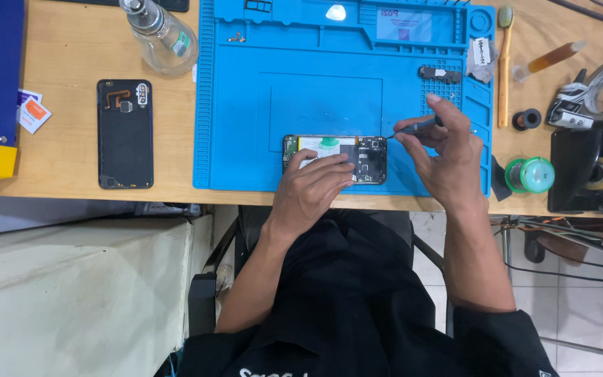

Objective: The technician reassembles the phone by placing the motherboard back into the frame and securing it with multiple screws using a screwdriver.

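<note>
At the frame's centre, an opened phone (335, 159) lies on a blue mat (239, 126), pinned flat by the left hand (310, 190)'s spread fingers while the right hand (441, 150) pinches a slim screwdriver (413, 128) toward its corner.

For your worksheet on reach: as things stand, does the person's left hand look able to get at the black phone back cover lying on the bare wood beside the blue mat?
Probably yes. The left hand rests on the opened phone, and the back cover lies further to that same side on the wooden table, with nothing between them but the blue mat.
</note>
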